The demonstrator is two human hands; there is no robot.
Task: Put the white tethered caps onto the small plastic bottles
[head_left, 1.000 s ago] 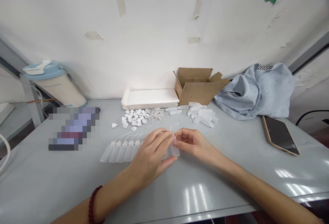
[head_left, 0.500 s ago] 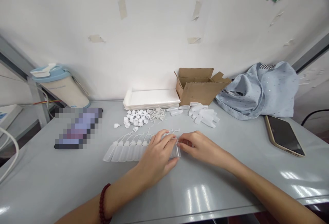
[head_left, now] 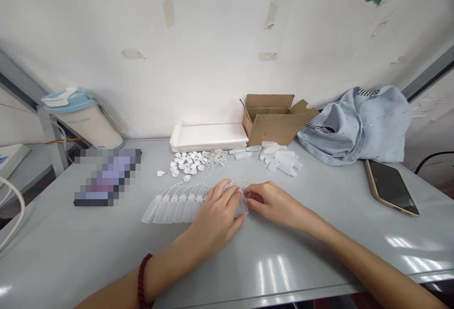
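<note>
Bottles (head_left: 180, 210) lie partly hidden by the left hand (head_left: 217, 213).

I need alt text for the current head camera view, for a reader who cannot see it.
A left hand lies over a row of small translucent bottles, with the right hand at the row's right end. Behind them on a grey table are loose white caps, tangled strings, more bottles and an open cardboard box.

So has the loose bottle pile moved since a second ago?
No, the loose bottle pile lies in the same spot, just in front of the cardboard box.
</note>
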